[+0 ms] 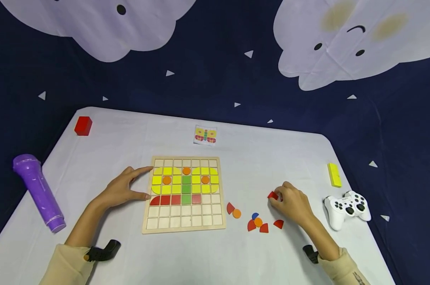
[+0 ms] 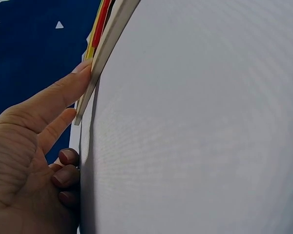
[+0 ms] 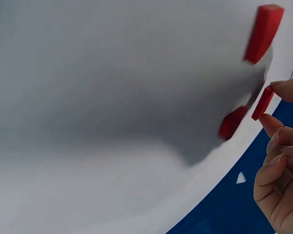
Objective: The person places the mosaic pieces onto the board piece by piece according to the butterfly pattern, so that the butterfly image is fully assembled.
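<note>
A wooden grid board point(image 1: 184, 225) lies mid-table, partly filled with yellow, orange, green and red tiles. My left hand point(image 1: 145, 183) rests flat beside it, its straight index finger point(image 2: 63, 87) and thumb touching the board's left edge point(image 2: 105, 53). My right hand point(image 1: 276, 197) is to the right of the board and pinches a small red piece point(image 1: 272, 195) between thumb and fingertips, just above the cloth; the same red piece point(image 3: 262, 102) shows in the right wrist view. Loose red, orange and blue pieces point(image 1: 257, 223) lie between the board and that hand.
A pattern card point(image 1: 205, 135) lies behind the board. A purple toy microphone point(image 1: 40, 194) lies at the left edge, a red block point(image 1: 83, 126) at the far left corner, and a yellow block point(image 1: 334, 174) and a white game controller point(image 1: 347, 208) at the right.
</note>
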A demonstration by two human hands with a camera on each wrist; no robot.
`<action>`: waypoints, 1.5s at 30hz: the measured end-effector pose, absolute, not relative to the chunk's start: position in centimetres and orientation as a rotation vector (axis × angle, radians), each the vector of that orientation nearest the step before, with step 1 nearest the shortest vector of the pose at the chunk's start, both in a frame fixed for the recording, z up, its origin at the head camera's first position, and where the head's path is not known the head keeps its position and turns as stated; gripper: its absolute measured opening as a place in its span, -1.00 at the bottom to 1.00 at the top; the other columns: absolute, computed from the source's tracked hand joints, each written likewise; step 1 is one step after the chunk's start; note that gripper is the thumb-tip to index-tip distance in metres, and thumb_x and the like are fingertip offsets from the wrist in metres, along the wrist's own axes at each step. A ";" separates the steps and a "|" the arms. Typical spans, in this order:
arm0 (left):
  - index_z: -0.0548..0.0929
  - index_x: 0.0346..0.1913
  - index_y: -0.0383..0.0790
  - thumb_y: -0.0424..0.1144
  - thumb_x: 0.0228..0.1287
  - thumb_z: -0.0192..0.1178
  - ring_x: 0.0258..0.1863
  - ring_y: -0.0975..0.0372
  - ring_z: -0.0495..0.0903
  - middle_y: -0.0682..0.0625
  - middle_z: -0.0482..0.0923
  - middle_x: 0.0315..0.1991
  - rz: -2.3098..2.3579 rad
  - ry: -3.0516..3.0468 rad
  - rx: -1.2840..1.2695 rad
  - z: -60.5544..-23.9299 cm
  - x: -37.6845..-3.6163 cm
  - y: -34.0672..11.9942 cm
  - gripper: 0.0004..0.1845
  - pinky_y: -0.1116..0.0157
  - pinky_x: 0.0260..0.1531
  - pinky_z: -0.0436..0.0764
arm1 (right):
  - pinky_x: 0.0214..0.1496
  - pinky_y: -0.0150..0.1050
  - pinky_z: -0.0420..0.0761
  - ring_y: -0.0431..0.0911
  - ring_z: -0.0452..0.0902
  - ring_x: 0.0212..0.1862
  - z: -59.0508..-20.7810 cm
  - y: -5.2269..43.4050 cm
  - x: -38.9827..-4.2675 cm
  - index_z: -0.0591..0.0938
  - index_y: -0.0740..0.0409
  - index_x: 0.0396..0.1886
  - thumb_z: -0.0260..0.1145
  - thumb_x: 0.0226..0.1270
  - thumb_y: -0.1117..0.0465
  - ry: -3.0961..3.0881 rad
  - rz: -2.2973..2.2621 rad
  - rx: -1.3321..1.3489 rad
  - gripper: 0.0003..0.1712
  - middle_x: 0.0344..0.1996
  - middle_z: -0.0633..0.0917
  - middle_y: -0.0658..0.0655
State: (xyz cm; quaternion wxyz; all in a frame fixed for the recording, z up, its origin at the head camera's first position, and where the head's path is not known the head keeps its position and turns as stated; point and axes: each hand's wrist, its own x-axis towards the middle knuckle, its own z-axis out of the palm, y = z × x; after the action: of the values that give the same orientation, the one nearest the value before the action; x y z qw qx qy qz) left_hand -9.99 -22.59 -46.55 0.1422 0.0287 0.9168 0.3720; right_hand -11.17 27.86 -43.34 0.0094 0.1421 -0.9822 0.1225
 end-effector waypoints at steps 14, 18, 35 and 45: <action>0.34 0.47 -0.01 0.01 -0.11 0.55 -0.25 0.09 0.33 -0.11 0.32 -0.22 1.069 2.643 0.074 -46.6 -10.0 -22.6 0.00 0.20 -0.33 0.32 | -0.49 -0.35 0.41 -0.23 0.30 -0.56 -42.9 20.6 -11.4 0.74 0.27 -0.32 0.53 0.04 0.13 -3.001 0.368 0.779 -0.69 -0.45 0.50 0.01; 0.35 0.47 0.00 0.02 -0.12 0.55 -0.25 0.09 0.32 -0.11 0.32 -0.22 1.083 2.637 0.074 -46.6 -10.0 -22.6 0.00 0.19 -0.31 0.32 | -0.49 -0.39 0.38 -0.25 0.29 -0.54 -42.9 18.4 -11.4 0.74 0.24 -0.32 0.52 0.06 0.12 -2.979 0.371 0.904 -0.71 -0.44 0.51 0.00; 0.36 0.46 -0.03 0.05 -0.14 0.56 -0.28 0.11 0.29 -0.10 0.31 -0.24 1.092 2.651 0.098 -46.7 -9.9 -22.7 0.01 0.18 -0.30 0.30 | -0.53 -0.44 0.32 -0.26 0.29 -0.57 -43.4 11.7 -11.3 0.69 0.11 -0.41 0.45 0.16 0.13 -2.847 0.332 1.275 -0.84 -0.48 0.48 -0.03; 0.35 0.46 -0.01 0.02 -0.12 0.55 -0.25 0.09 0.33 -0.10 0.33 -0.21 1.081 2.648 0.083 -46.6 -9.9 -22.6 0.00 0.18 -0.29 0.33 | -0.38 -0.37 0.53 -0.20 0.54 -0.43 -43.7 11.3 -11.3 0.74 0.17 -0.27 0.48 0.21 0.18 -2.870 0.465 1.285 -0.83 -0.34 0.64 0.02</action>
State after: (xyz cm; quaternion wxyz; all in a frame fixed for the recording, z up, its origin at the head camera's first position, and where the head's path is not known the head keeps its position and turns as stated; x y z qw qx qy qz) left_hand -9.93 -22.63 -46.57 0.1398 0.0288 0.9163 0.3741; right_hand -11.28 11.28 -43.70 -0.0186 0.4042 -0.9027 0.1464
